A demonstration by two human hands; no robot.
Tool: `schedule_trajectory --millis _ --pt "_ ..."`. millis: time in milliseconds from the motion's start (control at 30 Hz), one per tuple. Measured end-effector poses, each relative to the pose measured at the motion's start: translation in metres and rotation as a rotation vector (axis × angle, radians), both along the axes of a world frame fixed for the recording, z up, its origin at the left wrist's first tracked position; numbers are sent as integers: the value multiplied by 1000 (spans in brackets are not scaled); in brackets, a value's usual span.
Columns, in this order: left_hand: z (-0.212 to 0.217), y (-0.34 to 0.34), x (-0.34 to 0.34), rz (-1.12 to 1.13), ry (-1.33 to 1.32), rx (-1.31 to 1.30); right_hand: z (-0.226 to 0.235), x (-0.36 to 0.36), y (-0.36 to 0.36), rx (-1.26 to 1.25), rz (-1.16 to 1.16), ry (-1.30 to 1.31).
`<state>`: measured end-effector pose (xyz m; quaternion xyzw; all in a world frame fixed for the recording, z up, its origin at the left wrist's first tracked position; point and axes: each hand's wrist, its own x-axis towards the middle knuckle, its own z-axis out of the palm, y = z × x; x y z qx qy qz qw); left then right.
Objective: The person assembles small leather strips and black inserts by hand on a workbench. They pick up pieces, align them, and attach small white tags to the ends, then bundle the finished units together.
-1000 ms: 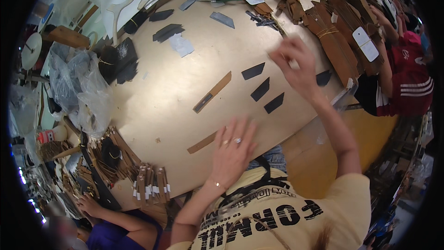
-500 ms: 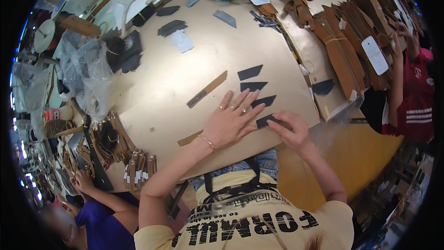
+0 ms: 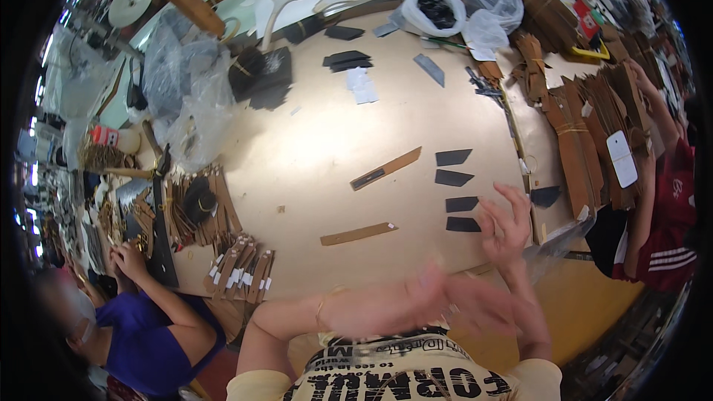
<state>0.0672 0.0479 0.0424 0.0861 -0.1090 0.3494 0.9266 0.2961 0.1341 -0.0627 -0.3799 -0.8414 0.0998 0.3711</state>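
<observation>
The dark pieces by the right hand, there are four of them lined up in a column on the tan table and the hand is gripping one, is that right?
Not quite. The head view shows four dark pieces in a column on the tan table, but the right hand is open beside them, gripping none.

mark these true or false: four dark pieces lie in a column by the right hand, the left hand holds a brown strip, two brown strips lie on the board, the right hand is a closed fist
1. Four dark leather pieces lie in a column beside the right hand: true.
2. The left hand holds a brown strip: false; it is blurred and holds nothing visible.
3. Two brown strips lie on the tan board: true.
4. The right hand is a closed fist: false; its fingers are spread open.
</observation>
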Motion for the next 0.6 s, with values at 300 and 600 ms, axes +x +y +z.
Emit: schedule_trajectory --millis 300,600 --pt "56 -30 -2 -7 -123 49 50 -113 115 -25 310 -91" --pt "68 -41 -21 80 -120 91 16 -236 201 -87 421 -356"
